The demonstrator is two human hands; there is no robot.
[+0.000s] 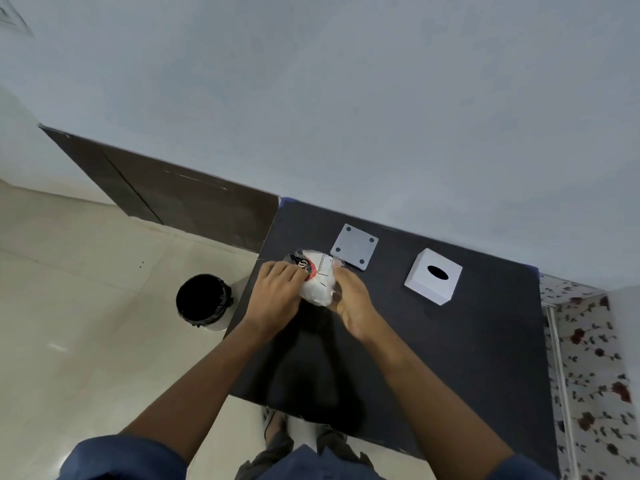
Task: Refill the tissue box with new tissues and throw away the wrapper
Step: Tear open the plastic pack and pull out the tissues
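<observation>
A pack of white tissues in a clear plastic wrapper (320, 280) with red and black print lies near the far left of the black table (450, 358). My left hand (275, 299) grips its left end, fingers curled on the wrapper. My right hand (353, 301) holds its right side. The white tissue box (433, 276), with a dark oval slot on top, stands to the right of the pack. Its grey square base plate (354, 246), with a dot in each corner, lies flat just behind the pack.
A bin (203, 303) lined with a black bag stands on the tiled floor left of the table. A wall runs along the table's far edge. A floral cloth (588, 375) hangs at the right. My feet show under the near edge.
</observation>
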